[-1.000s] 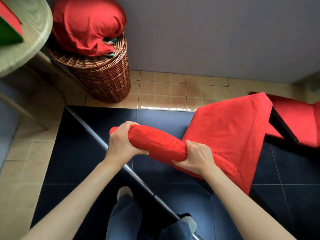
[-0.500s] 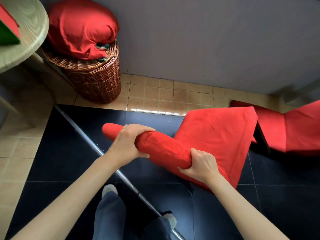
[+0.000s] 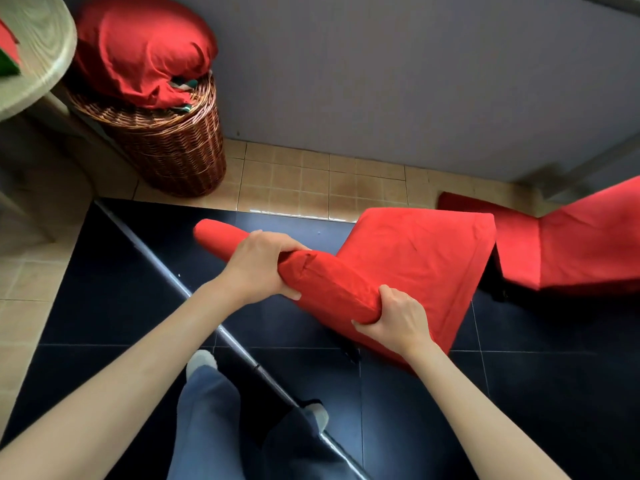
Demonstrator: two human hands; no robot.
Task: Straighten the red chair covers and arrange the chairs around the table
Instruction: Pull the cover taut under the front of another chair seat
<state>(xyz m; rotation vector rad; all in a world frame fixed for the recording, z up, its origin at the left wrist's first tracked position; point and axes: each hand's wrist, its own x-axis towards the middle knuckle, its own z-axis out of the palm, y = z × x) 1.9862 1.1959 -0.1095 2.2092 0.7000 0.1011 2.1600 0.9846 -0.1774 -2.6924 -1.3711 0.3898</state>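
Note:
A chair in a red cover (image 3: 422,258) stands just in front of me on the dark floor, its padded backrest top running from left to lower right. My left hand (image 3: 258,268) grips the backrest top near its left end, fingers curled over the bunched cover. My right hand (image 3: 394,318) grips the same backrest further right, thumb on top. A second red-covered chair (image 3: 585,247) stands at the right edge, close beside the first. The edge of the pale wooden table (image 3: 38,57) shows at the top left.
A brown wicker basket (image 3: 173,147) with a red bundle (image 3: 138,46) on top stands against the grey wall between table and chair. A thin metal strip (image 3: 221,334) crosses the dark tiles diagonally. My legs and socked feet are below the chair.
My left hand slid right along the backrest, leaving more of its left end bare, and the cover has bunched under it. The second chair has come further into view at the right.

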